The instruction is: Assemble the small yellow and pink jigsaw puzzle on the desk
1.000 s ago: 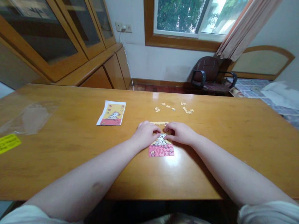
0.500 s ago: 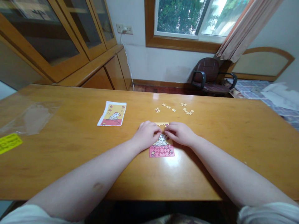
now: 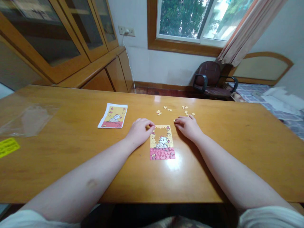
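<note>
A partly assembled jigsaw puzzle (image 3: 162, 153) lies on the wooden table, pink below and yellow above, with a white cartoon animal and a gap in its upper middle. At its upper left edge, my left hand (image 3: 141, 131) rests with fingers curled together; what they hold, if anything, is hidden. My right hand (image 3: 188, 126) is right of the puzzle, apart from it, its fingertips pinched on a small yellow puzzle piece (image 3: 174, 120). Beyond the hands lie several loose pieces (image 3: 169, 110), some partly covered by my right hand.
A picture card (image 3: 114, 118) of the same design lies to the left. Farther left are a clear plastic bag (image 3: 35, 118) and a yellow label (image 3: 9, 147). Past the table's far edge stands an armchair (image 3: 209, 77); a glass-fronted cabinet (image 3: 83, 57) is at back left.
My hands have come apart from over the puzzle, uncovering its gap. The right moved to the right and away, and a loose piece is now at its fingertips; the left shifted left.
</note>
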The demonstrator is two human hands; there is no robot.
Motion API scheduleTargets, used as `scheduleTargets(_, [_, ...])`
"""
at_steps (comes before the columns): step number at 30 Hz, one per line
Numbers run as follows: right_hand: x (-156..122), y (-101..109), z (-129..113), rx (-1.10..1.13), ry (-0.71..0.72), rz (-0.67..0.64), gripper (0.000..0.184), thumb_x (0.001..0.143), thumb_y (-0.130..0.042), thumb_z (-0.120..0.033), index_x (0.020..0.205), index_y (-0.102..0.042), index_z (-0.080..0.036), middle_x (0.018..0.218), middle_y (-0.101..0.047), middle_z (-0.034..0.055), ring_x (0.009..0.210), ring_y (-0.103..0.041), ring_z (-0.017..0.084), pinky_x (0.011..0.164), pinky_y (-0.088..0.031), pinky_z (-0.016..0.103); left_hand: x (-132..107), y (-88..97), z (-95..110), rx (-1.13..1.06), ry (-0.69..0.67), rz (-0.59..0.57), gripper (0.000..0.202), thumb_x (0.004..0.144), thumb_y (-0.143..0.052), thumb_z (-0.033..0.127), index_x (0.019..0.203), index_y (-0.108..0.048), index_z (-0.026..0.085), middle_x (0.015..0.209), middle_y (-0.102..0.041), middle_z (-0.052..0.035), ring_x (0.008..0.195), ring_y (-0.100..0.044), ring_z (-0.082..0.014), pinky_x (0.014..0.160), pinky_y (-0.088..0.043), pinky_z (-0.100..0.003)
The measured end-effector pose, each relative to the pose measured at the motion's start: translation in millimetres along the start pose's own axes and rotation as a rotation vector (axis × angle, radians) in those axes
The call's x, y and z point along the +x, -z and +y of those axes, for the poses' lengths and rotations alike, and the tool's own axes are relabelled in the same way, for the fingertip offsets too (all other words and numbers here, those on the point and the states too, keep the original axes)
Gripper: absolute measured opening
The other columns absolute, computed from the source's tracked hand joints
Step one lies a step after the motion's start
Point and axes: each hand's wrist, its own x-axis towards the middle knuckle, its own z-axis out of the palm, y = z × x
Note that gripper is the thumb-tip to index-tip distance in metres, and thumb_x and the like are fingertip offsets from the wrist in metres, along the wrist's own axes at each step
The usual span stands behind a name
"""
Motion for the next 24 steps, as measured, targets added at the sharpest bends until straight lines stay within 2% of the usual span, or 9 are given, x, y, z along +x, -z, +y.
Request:
scheduleTargets(3, [-1.5,5.4,4.2,0.033,-0.066,0.073,0.021,0.082,-0.054,-0.012,0.089,-0.072,-0.023,0.099,-0.073,0.0027,0.099,-0.064,0.019,0.099,-0.037,0.041,0.3,3.4,-3.2,-0.003,0.002,0.028,0.014,0.084,-0.055,0.028,0.081,-0.067,0.021,0.089,-0.068,-0.002,0.089,-0.056,-0.0198,0.084,-0.042,-0.035])
scheduleTargets(6, [-1.8,8.7,4.7,-0.021,-0.165,0.145,0.024,0.082,-0.053,-0.013,0.095,-0.073,-0.02,0.102,-0.072,0.0067,0.098,-0.063,0.022,0.088,-0.045,0.035,0.6,4.8,-4.2,-0.011,0.012,0.028,0.014,0.084,-0.055,0.028,0.081,-0.067,0.021,0.089,-0.068,-0.0019,0.089,-0.057,-0.0198,0.084,-0.042,-0.035])
scheduleTargets(10, [-3.7,9.6,-3.5,-0.072,-0.15,0.057,0.021,0.086,-0.057,-0.031,0.091,-0.075,-0.021,0.101,-0.071,0.0075,0.095,-0.063,0.024,0.084,-0.045,0.037,0.2,4.7,-3.6,-0.014,0.016,0.016,0.014,0.084,-0.055,0.027,0.08,-0.067,0.021,0.088,-0.068,-0.0015,0.089,-0.056,-0.0197,0.084,-0.042,-0.035])
scheduleTargets(12, [-4.7,9.1,-7.8,-0.08,-0.126,0.02,0.019,0.085,-0.061,-0.034,0.088,-0.075,-0.021,0.098,-0.071,0.0074,0.093,-0.063,0.024,0.083,-0.045,0.035,0.2,4.8,-3.4,-0.012,0.013,0.017,0.014,0.085,-0.055,0.027,0.08,-0.067,0.021,0.088,-0.068,-0.0015,0.088,-0.056,-0.0194,0.084,-0.042,-0.035])
scheduleTargets(16, [-5.3,7.9,-11.1,-0.024,-0.137,-0.015,0.013,0.083,-0.064,-0.028,0.085,-0.074,-0.02,0.094,-0.071,0.0071,0.088,-0.063,0.021,0.08,-0.046,0.032,0.8,5.3,-3.3,-0.013,0.012,0.026,0.014,0.084,-0.056,0.027,0.081,-0.067,0.02,0.087,-0.068,-0.0019,0.088,-0.057,-0.0191,0.083,-0.043,-0.035])
scheduleTargets(21, [-5.9,7.8,-11.5,0.097,-0.246,-0.051,0.007,0.078,-0.067,-0.023,0.084,-0.069,-0.019,0.084,-0.07,0.0052,0.076,-0.062,0.019,0.067,-0.045,0.029,0.9,6.2,-2.9,-0.005,0.019,0.024,0.013,0.084,-0.056,0.026,0.081,-0.067,0.02,0.088,-0.068,-0.002,0.088,-0.056,-0.0195,0.084,-0.043,-0.035])
scheduleTargets(24, [-8.5,10.9,-16.5,0.177,-0.251,-0.047,0.013,0.076,-0.066,-0.019,0.089,-0.068,-0.02,0.08,-0.07,0.0032,0.069,-0.06,0.016,0.062,-0.043,0.027,0.6,7.6,-3.1,0.0,0.023,0.012,0.013,0.084,-0.056,0.027,0.081,-0.067,0.02,0.089,-0.068,-0.002,0.089,-0.056,-0.0197,0.084,-0.042,-0.036])
